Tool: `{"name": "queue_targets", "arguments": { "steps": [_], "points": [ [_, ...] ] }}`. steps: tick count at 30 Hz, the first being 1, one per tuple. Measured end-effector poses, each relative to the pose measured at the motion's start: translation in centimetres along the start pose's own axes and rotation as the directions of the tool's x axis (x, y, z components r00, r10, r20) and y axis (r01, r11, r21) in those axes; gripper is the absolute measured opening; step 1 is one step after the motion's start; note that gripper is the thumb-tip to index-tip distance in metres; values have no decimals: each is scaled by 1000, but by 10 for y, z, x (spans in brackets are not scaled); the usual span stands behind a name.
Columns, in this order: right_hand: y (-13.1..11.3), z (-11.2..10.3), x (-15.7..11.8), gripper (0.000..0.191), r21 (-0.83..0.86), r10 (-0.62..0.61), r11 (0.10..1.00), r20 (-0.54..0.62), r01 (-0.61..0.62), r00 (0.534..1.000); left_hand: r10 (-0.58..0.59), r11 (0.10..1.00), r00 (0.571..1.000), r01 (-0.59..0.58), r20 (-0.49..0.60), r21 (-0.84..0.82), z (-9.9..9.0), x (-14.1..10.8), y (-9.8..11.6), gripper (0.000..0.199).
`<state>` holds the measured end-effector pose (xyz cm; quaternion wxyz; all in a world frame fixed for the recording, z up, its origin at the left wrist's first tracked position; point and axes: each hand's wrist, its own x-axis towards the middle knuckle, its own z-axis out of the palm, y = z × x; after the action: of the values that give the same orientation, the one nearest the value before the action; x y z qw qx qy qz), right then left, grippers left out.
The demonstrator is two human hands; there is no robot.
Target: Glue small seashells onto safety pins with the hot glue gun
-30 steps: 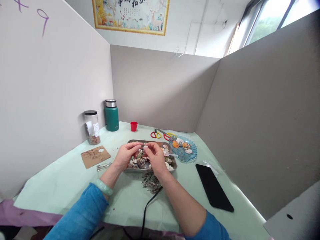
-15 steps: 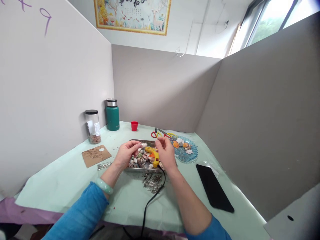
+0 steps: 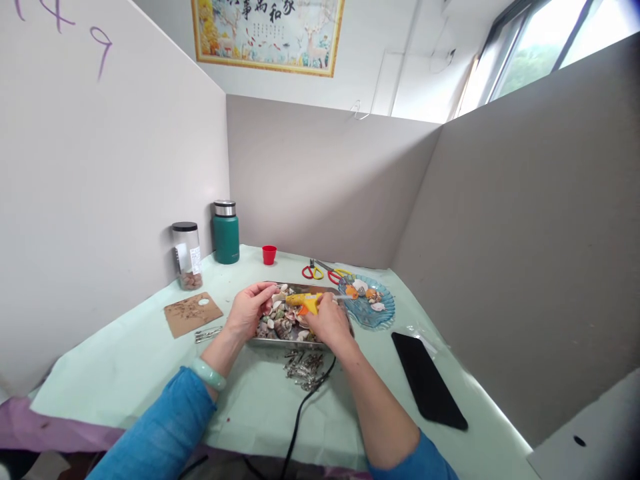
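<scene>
A yellow hot glue gun is gripped in my right hand, its nozzle facing left and a clear glue stick jutting from the back. My left hand pinches a small white seashell between thumb and fingertips; the fingers partly hide it. The nozzle is close to these fingertips; whether it touches the shell I cannot tell. Below both hands is a metal tray of mixed seashells. In front of the tray lies a heap of metal clips, with the gun's black cord running beside it.
At the right, a blue plate holds several shells, and a black phone-like slab lies nearer. Scissors and a red cup stand behind. To the left are a brown board, a jar and a green bottle.
My right hand has closed around the glue gun and lifted it, turning its nozzle left toward my left hand. The cord has shifted right. My left hand has barely moved.
</scene>
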<state>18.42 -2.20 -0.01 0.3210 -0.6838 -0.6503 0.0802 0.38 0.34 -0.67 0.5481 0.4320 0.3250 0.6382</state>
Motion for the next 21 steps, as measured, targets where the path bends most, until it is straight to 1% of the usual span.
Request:
{"name": "queue_targets", "arguments": {
  "steps": [2, 3, 4, 5, 6, 7, 8, 9, 10, 11, 12, 15, 17, 19, 21],
  "points": [
    [-2, -2, 3, 36, 112, 5, 994, -117, 8, 993, 2, 999, 1000, -2, 1, -32, 0, 0, 1, 36],
    [-2, -4, 5, 37, 208, 15, 978, -194, 27, 981, 2, 999, 1000, -2, 1, -48, 0, 0, 1, 35],
    [-3, -6, 7, 40, 333, 31, 941, -266, 62, 963, -1, 998, 1000, 1, 2, -64, 0, 0, 1, 35],
    [-4, -8, 8, 42, 473, 58, 875, -322, 108, 945, -3, 997, 1000, 4, 4, -81, -1, 0, 2, 35],
    [-5, -10, 9, 44, 609, 81, 778, -341, 154, 936, -9, 995, 1000, 9, 9, -96, -1, 0, 2, 35],
    [-6, -12, 10, 44, 724, 93, 666, -320, 180, 943, -16, 994, 1000, 17, 14, -109, -2, 1, 2, 34],
    [-7, -14, 10, 42, 811, 86, 559, -265, 173, 960, -24, 992, 1000, 26, 20, -121, -2, 1, 3, 33],
    [-7, -16, 9, 39, 868, 58, 476, -191, 141, 980, -32, 991, 999, 35, 24, -133, -2, 1, 3, 32],
    [-7, -18, 8, 37, 899, 18, 426, -120, 101, 993, -39, 989, 999, 43, 26, -143, -3, 1, 4, 31],
    [-7, -19, 7, 37, 913, -23, 402, -65, 68, 998, -47, 987, 999, 50, 25, -153, -3, 1, 4, 31],
    [-8, -21, 5, 37, 918, -60, 393, -29, 50, 998, -53, 985, 998, 57, 24, -163, -3, 1, 4, 30],
    [-10, -24, -1, 37, 925, -151, 378, 14, 45, 988, -65, 980, 998, 67, 19, -189, -3, 1, 5, 30],
    [-12, -26, -4, 35, 920, -221, 391, 71, 22, 973, -70, 977, 997, 72, 18, -203, -2, 0, 7, 30],
    [-13, -27, -7, 30, 894, -282, 447, 135, 6, 950, -79, 972, 997, 80, 13, -220, -1, -1, 9, 29],
    [-13, -26, -8, 25, 837, -315, 546, 161, 40, 935, -87, 967, 996, 86, 6, -241, 0, -2, 10, 29]
  ]
}}
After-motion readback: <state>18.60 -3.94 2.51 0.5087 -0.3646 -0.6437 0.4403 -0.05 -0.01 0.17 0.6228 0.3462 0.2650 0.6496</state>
